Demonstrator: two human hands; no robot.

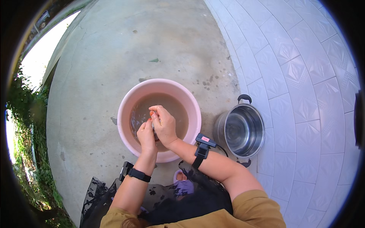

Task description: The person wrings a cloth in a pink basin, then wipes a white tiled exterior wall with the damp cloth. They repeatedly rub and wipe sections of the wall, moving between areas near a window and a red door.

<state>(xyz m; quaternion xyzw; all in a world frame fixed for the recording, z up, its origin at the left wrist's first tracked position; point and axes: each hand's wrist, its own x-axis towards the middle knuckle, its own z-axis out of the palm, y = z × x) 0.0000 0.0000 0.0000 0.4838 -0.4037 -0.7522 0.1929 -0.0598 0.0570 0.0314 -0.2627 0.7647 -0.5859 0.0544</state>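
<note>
Both of my hands meet above a pink plastic basin [122, 102] that holds murky brown water [176, 110]. My left hand [146, 136] is closed, its thumb pointing up toward the right palm. My right hand [165, 126] curls over from the right, fingers bent and touching the left. Between the palms shows a sliver of a small, dark and whitish thing [155, 133]; the hands cover most of it, so its kind cannot be told. The fingernails are orange-red.
To the right of the basin a stainless steel pot [243, 131] with black handles stands against a white tiled wall [289, 114]. The concrete floor [95, 76] has wet spots and a green leaf [154, 60]. Green plants [34, 152] line the left edge.
</note>
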